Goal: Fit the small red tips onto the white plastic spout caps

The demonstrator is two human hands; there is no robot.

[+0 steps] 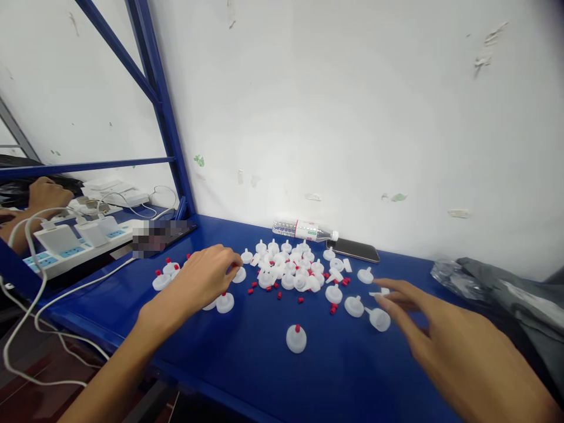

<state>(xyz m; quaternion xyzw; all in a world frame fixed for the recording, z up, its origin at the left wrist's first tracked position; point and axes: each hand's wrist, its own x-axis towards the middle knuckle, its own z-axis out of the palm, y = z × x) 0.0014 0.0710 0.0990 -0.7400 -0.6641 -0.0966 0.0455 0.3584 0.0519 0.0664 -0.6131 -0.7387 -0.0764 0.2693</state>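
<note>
My left hand (205, 273) is closed, its fingertips pinched at the top of a white spouted bottle cap (239, 275) at the left of a pile. My right hand (434, 320) pinches a small white spouted piece (382, 291) between thumb and fingers, just above the table. Below it lie a tilted white cap (379, 319) and an upright one (354, 306). A heap of white spouted caps (288, 267) fills the middle, with small red tip covers (279, 295) scattered around. One cap with a red tip (296, 339) stands alone at the front.
Caps with red tips (163, 281) stand left, partly behind my left forearm. A water bottle (304, 230) and a phone (355, 250) lie by the wall. Chargers on a power strip (73, 255) and white cables are at left; grey fabric (524, 294) and plastic at right.
</note>
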